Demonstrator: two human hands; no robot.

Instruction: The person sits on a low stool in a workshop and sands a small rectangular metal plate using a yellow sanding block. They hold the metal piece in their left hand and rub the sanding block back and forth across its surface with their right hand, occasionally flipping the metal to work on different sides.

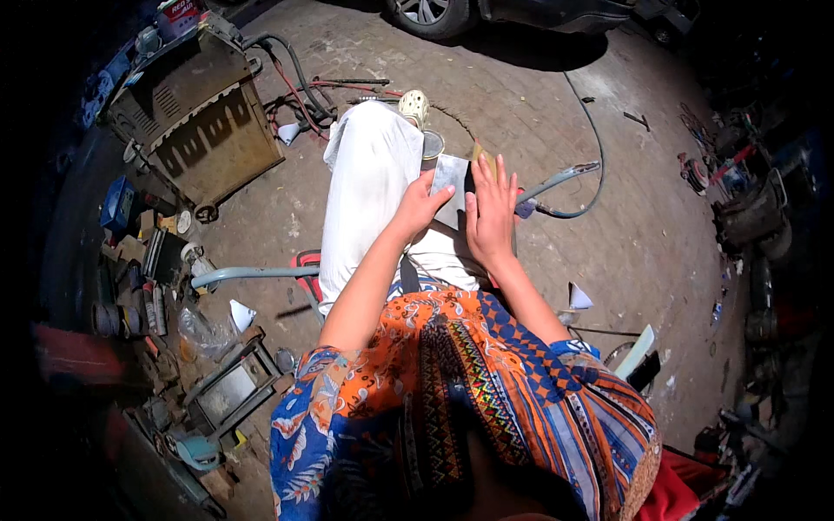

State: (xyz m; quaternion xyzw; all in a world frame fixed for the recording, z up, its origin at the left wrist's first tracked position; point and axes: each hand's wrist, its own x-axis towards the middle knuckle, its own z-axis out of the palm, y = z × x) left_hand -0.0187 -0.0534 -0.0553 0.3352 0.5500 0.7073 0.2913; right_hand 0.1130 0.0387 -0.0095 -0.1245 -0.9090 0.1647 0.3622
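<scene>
A flat piece [447,177], pale grey with a dark part beside it, lies across my lap above the white trousers. My left hand [419,208] grips its left side, thumb on top and the other fingers mostly hidden. My right hand [493,213] lies flat over the right side with its fingers stretched forward. Under those fingertips shows a tan sheet [485,156], perhaps sandpaper; its lower part is covered by the hand. Just beyond the piece stands a small round tin [432,142].
A boxy metal machine [200,130] with cables stands at the far left. Blue-grey tubing [569,174] and a hose [599,148] are at right. A car wheel [430,13] is at the top. Tools and scrap [234,391] crowd the left; more clutter [751,208] lines the right.
</scene>
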